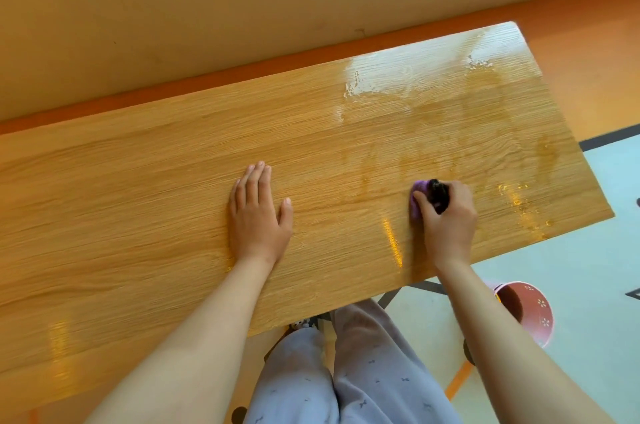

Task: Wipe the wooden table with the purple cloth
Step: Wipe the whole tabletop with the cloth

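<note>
A: What takes up most of the view?

B: A plain tan wall (207,8) at the top, with a strip of orange floor (588,42) below it. Then comes the wooden desk (138,198). Its long axis runs left to right, and the right end sits higher in the view.

A: Is the desk dry?

B: Not all of it. A wet patch (433,77) shines across the far right part, and streaks glint near the right edge.

A: And below the desk?

B: Pale patterned trousers (346,371), and to the right a pink bucket (533,316) standing on a lighter stretch of floor.

A: Now the hands.

B: The left hand (258,215) lies flat on the desk near the middle, palm down, fingers straight and together, thumb spread to the side. The right hand (446,215) is well apart from it, toward the right end, with its fingers curled tight around the purple cloth (417,195) and pressing it onto the wood.

A: Which way does the cloth lie?

B: It is bunched up, so I cannot tell its long axis. Only a wad shows at the thumb side, with something dark (438,195) beside it in the same grip — I cannot tell what.
</note>
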A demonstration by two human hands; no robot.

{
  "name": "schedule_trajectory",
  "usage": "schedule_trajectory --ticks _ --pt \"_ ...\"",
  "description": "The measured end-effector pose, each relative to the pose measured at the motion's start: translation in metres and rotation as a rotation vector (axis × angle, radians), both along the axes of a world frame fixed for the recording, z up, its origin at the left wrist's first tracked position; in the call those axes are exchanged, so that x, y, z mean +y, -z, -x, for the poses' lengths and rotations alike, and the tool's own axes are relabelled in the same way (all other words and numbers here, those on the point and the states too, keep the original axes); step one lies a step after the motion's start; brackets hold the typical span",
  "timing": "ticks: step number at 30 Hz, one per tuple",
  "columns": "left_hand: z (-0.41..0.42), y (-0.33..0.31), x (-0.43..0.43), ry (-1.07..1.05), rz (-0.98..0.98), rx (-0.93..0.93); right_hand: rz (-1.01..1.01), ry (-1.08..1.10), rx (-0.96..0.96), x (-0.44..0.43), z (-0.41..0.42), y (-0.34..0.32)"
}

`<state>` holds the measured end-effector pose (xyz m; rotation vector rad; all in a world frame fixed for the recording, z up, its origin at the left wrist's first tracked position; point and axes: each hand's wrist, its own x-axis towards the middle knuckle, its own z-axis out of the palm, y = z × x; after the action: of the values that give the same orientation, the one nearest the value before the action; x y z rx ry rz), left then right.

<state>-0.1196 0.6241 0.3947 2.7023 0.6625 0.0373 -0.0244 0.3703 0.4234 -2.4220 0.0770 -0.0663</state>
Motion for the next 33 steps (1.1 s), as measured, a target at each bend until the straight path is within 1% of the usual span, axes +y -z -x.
schedule_trajectory --ticks 2,5,7,8,10,14,17,19,20,24,26,28,30,33 --pt "0.000 -0.001 0.000 -0.002 0.007 0.002 -0.018 -0.094 -0.005 0.027 0.018 0.001" --pt "0.000 -0.002 0.000 -0.004 0.006 -0.004 -0.047 -0.383 0.046 0.083 0.049 0.007" --pt "0.000 -0.003 0.000 -0.002 0.001 -0.014 -0.059 -0.506 0.035 0.105 0.050 0.007" --pt "0.000 -0.003 0.000 0.000 -0.001 -0.015 -0.069 -0.532 0.036 0.108 0.042 0.006" --pt "-0.001 -0.003 0.000 -0.002 0.001 -0.003 -0.089 -0.496 0.039 0.095 0.019 0.007" --pt "-0.001 -0.004 -0.001 -0.011 0.004 0.010 -0.041 -0.211 0.016 0.035 -0.035 0.007" --pt "-0.001 -0.005 -0.001 -0.013 0.004 0.011 -0.007 -0.103 0.006 0.012 -0.049 0.005" --pt "-0.001 -0.004 0.000 -0.016 -0.001 0.020 -0.012 -0.127 0.006 0.027 -0.039 0.004" --pt "-0.001 -0.004 0.000 -0.016 -0.005 0.024 -0.025 -0.187 0.012 0.042 -0.029 0.004" --pt "-0.003 -0.005 0.000 -0.013 -0.026 0.031 -0.067 -0.561 0.045 0.112 0.005 0.008" --pt "-0.003 -0.005 0.000 -0.010 -0.039 0.038 -0.091 -0.657 0.054 0.125 0.000 0.008" --pt "-0.004 -0.004 0.000 -0.009 -0.041 0.046 -0.110 -0.625 0.041 0.115 -0.021 0.009" --pt "-0.004 -0.004 0.000 -0.010 -0.037 0.058 -0.122 -0.499 0.016 0.091 -0.051 0.009" --pt "-0.004 -0.003 0.000 -0.010 -0.041 0.073 -0.071 -0.317 -0.010 0.052 -0.095 0.010"
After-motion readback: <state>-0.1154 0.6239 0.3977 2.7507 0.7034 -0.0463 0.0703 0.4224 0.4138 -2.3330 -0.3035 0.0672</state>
